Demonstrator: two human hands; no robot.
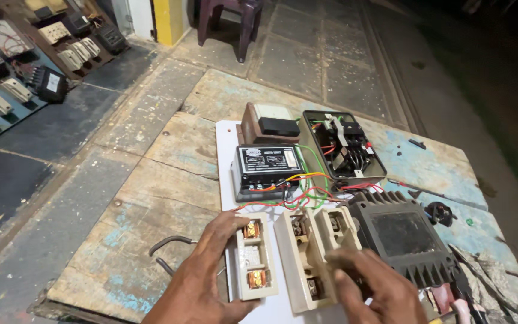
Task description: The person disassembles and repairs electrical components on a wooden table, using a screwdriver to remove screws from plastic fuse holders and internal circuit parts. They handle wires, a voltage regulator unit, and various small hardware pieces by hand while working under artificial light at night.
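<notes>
Down there, the left hand (202, 282) grips a cream fuse holder (253, 259); the right hand (379, 288) rests loosely open on another cream fuse base (310, 258).

Night scene lit by one warm source near the camera. The tabletop (151, 240) centre is brightest, and illumination falls off to near black at the upper right (the ground there is barely legible). The white board (226, 135) shows mild glare. The right hand (379, 288) is motion-blurred. Lines bow slightly toward the edges.
</notes>
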